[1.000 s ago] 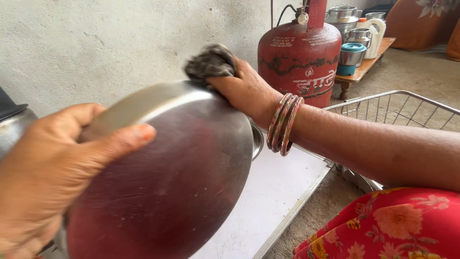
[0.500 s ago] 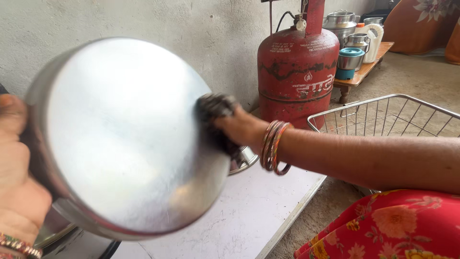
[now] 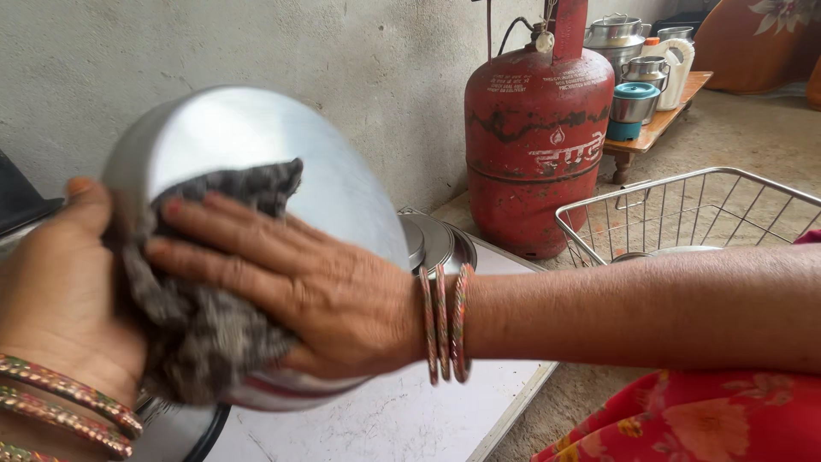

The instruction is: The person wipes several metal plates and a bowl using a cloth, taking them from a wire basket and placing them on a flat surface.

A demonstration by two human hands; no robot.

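Steel pot (image 3: pixel 342 171) bottom toward camera, right hand (image 3: pixel 299 282) pressing cloth (image 3: pixel 205 334)

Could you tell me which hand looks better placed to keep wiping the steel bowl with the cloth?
Probably the right hand: it lies flat on the grey cloth, pressing it against the steel bowl. The left hand grips the bowl's edge, steadying it.
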